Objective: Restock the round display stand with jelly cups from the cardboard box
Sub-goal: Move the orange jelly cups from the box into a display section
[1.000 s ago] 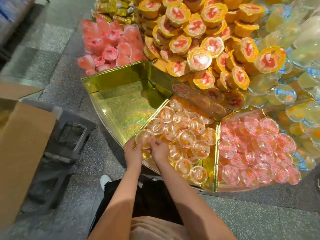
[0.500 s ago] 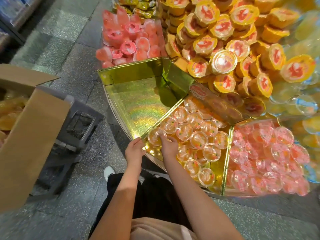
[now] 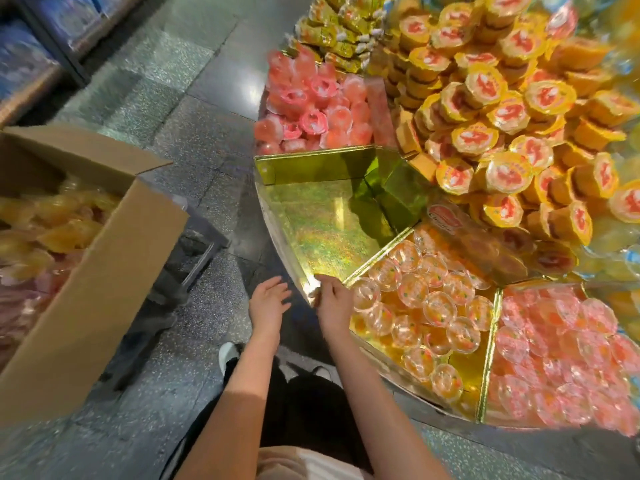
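Gold foil is lining the round stand (image 3: 277, 216), which is filling the right side of the room and sitting split into wedge compartments. The cardboard box (image 3: 90, 292) is standing on the floor to the person's left, well apart from the stand, flaps up, with orange and pink jelly cups (image 3: 52, 233) lying blurred inside it. On the stand's upper tier a heap of yellow-lidded cups (image 3: 498, 112) is piling up, with pink cups (image 3: 311, 102) filling the far-left wedge. The gold wedge (image 3: 322, 230) just beyond the hands is showing only its foil floor. To its right, clear orange cups (image 3: 429, 303) are sitting in rows in their wedge, and a wedge of pink-red cups (image 3: 561, 348) is lying beside those.

Both bare arms are reaching forward. The left hand (image 3: 268, 304) is hovering over the floor just short of the stand's rim, fingers spread and holding nothing. The right hand (image 3: 334, 303) is resting at the rim where the gold wedge meets the orange one, fingers loosely bent; it is too blurred to say whether it is pinching anything.
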{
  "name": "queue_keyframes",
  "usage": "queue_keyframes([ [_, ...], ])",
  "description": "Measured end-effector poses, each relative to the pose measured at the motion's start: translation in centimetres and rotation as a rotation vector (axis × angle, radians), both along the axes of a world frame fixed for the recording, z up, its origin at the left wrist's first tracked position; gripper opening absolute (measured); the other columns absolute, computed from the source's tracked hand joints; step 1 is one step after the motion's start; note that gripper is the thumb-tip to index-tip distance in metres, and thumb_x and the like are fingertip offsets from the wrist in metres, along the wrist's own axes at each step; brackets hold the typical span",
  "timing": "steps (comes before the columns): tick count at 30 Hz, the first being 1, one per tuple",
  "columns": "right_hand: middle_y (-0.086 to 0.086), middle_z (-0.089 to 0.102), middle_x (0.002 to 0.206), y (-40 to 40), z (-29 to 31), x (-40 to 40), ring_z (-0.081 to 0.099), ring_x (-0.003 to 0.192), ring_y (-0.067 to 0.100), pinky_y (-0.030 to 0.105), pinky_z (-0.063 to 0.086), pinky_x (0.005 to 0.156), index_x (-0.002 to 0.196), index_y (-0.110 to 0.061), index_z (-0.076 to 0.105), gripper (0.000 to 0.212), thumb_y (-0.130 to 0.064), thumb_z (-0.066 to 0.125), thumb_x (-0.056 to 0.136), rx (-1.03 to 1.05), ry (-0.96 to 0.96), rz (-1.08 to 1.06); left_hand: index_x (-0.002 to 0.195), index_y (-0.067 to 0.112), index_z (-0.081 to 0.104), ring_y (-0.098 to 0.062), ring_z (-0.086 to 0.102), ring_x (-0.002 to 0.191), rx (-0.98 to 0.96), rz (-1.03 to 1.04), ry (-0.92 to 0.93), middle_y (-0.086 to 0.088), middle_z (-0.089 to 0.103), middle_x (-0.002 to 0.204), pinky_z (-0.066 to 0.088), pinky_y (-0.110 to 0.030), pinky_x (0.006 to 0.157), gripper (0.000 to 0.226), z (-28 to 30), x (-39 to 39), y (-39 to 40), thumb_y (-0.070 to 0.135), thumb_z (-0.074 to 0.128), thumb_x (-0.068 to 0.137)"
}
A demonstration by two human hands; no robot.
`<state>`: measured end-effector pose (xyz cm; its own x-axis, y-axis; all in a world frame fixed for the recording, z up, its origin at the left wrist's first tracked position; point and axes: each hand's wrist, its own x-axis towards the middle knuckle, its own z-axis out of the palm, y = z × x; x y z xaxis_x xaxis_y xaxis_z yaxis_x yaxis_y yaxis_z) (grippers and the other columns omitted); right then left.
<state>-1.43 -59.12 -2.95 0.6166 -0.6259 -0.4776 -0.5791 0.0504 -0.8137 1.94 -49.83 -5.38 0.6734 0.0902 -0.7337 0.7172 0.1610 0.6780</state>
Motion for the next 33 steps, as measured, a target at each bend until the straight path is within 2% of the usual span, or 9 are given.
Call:
queue_keyframes([
  [5,0.004,0.070,0.074,6.5,-0.7,5.6,0.067,0.071,0.017,0.037,0.054,0.078,0.084,-0.021,0.071,0.020,-0.015,0.054,0.093,-0.011,0.095,0.345,0.103,0.011,0.065,-0.019,0.064,0.089,0.081,0.052,-0.060,-0.009,0.067,0.100,0.050,-0.032,0.087,0.019,0.3,3.5,8.0,0.001,0.055,0.091],
  [7,0.007,0.071,0.088,9.6,-0.6,7.7,0.068,0.074,0.013,0.027,0.054,0.075,0.094,-0.014,0.073,0.018,-0.014,0.054,0.093,-0.020,0.108,0.455,0.095,0.017,0.065,-0.022,0.065,0.090,0.170,0.037,-0.106,-0.009,0.068,0.100,0.051,-0.030,0.086,0.018,0.1,4.9,11.7,0.003,0.055,0.091],
  [9,0.003,0.067,0.084,12.7,-0.2,9.9,0.059,0.055,-0.006,0.009,0.045,0.057,0.100,-0.009,0.070,0.019,-0.015,0.053,0.096,-0.022,0.111,0.559,0.099,0.017,0.065,-0.021,0.063,0.091,0.272,-0.015,-0.133,-0.006,0.067,0.101,0.048,-0.024,0.074,0.016,0.0,6.2,15.4,0.008,0.054,0.093],
  [11,0.000,0.064,0.080,15.8,0.0,12.1,0.054,0.053,-0.006,0.003,0.041,0.055,0.100,-0.011,0.068,0.018,-0.018,0.051,0.097,-0.060,0.121,0.675,0.101,0.017,0.065,-0.022,0.062,0.092,0.319,0.008,-0.139,-0.009,0.068,0.103,0.044,-0.027,0.073,0.013,0.1,7.3,19.0,0.010,0.056,0.094],
  [14,0.003,0.066,0.079,20.3,0.4,14.8,0.061,0.062,0.010,0.025,0.054,0.071,0.101,-0.013,0.065,0.015,-0.018,0.052,0.097,-0.029,0.110,0.790,0.101,0.015,0.065,-0.021,0.062,0.093,0.343,0.132,-0.130,-0.010,0.069,0.105,0.044,-0.028,0.078,0.014,0.3,8.7,24.1,0.007,0.057,0.093],
  [20,0.002,0.068,0.077,27.8,0.6,20.3,0.065,0.074,0.021,0.038,0.054,0.074,0.096,-0.020,0.064,0.014,-0.025,0.055,0.087,-0.081,0.134,1.113,0.102,0.016,0.065,-0.011,0.059,0.076,0.419,0.333,-0.098,0.004,0.066,0.096,0.045,-0.017,0.065,0.016,0.1,10.0,32.6,0.009,0.052,0.096],
  [23,0.007,0.069,0.081,30.8,0.0,23.1,0.067,0.083,0.028,0.049,0.055,0.080,0.090,-0.022,0.060,0.004,-0.020,0.057,0.090,-0.138,0.173,1.223,0.089,0.025,0.064,-0.018,0.064,0.094,0.435,0.428,-0.093,-0.001,0.070,0.105,0.046,-0.026,0.083,0.019,-1.0,10.7,35.1,0.011,0.053,0.095],
  [29,0.010,0.066,0.097,35.9,-2.4,29.2,0.065,0.093,0.029,0.035,0.051,0.078,0.112,-0.011,0.063,0.026,-0.027,0.059,0.093,-0.197,0.249,1.320,0.109,0.014,0.057,-0.012,0.059,0.089,0.418,0.554,0.001,0.004,0.063,0.101,0.044,-0.018,0.071,0.019,-4.0,12.5,37.8,0.003,0.049,0.096],
  [33,0.006,0.062,0.103,39.0,-5.9,33.5,0.063,0.098,0.027,0.035,0.050,0.081,0.124,-0.008,0.054,0.036,-0.024,0.062,0.092,-0.224,0.376,1.369,0.124,0.005,0.051,-0.022,0.058,0.099,0.394,0.697,0.181,-0.009,0.061,0.109,0.042,-0.020,0.077,0.031,-7.9,14.0,39.5,-0.001,0.048,0.093],
])
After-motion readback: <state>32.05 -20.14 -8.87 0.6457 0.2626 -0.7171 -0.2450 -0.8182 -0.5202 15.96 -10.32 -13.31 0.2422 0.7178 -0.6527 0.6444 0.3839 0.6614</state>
